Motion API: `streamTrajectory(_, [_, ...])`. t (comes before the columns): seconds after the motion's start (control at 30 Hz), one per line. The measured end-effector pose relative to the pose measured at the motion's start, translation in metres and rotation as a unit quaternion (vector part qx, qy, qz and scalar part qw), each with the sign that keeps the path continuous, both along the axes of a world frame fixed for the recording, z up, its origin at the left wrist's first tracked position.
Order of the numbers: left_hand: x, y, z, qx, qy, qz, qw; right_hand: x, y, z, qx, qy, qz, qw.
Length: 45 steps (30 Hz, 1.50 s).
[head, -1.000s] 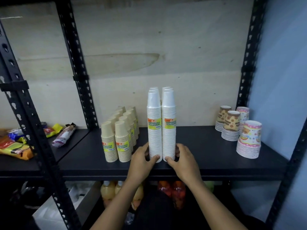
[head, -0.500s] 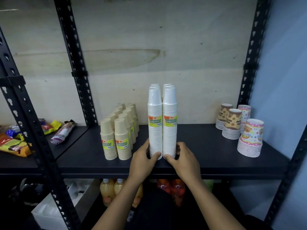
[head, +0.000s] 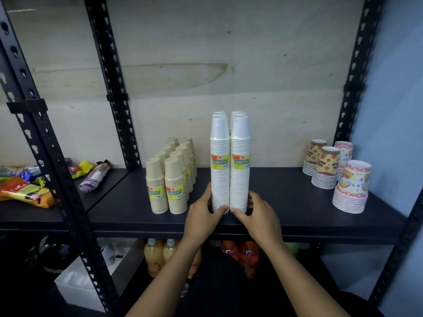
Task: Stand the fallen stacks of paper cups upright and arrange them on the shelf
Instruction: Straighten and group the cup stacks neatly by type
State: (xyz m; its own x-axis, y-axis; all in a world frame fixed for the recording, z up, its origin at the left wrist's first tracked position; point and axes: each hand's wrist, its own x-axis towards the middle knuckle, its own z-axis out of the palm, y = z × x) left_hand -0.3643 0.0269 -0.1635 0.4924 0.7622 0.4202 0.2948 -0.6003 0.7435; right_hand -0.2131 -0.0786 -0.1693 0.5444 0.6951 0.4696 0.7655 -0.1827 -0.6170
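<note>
Left hand (head: 201, 217) & right hand (head: 261, 216) grip the base of upright white cup stacks (head: 219, 179) on black shelf (head: 286, 197), btwn tan stacks (head: 156, 191) & printed stacks (head: 351, 188).

Counting six tall white cup stacks (head: 219, 179), two rows of three. The beige stacks (head: 175, 191) look like ten, back ones hard to make out tbh. Then two brown stacks (head: 325, 167) and two pink stacks (head: 352, 186).

Matt black metal shelf (head: 286, 197); smooth white paper cup stacks (head: 220, 179); pale grainy wooden back panel (head: 251, 53).
</note>
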Motion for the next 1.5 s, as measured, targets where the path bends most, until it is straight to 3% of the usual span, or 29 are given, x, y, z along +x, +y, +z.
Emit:
streamTrajectory(0.13, [-0.001, -0.004, -0.001, -0.034, -0.049, 0.014, 0.998, 0.005, -0.007, 0.008, 0.048, 0.09, 0.078, 0.992])
streamTrajectory(0.37, [0.005, -0.051, 0.007, 0.077, -0.13, 0.066, 0.986, 0.028, -0.046, 0.019, 0.05, 0.12, 0.089, 0.988])
streamTrajectory(0.5, [0.024, -0.081, 0.023, 0.08, -0.148, -0.03, 0.985, 0.043, -0.078, 0.031, 0.082, 0.1, 0.041, 0.991])
streamTrajectory(0.83, [0.117, -0.113, 0.081, 0.135, -0.05, -0.19, 0.971, 0.114, -0.172, 0.082, 0.126, 0.031, -0.101, 0.986])
streamTrajectory(0.97, [0.165, -0.095, 0.113, 0.138, -0.001, -0.192, 0.972, 0.15, -0.179, 0.116, 0.086, -0.007, -0.124, 0.988])
streamTrajectory(1.2, [0.267, -0.042, 0.157, 0.09, 0.002, -0.176, 0.98, 0.219, -0.144, 0.168, -0.043, 0.002, -0.066, 0.997])
streamTrajectory(1.5, [0.379, 0.015, 0.15, 0.055, 0.083, -0.162, 0.982, 0.297, -0.072, 0.171, -0.206, 0.015, -0.066, 0.976])
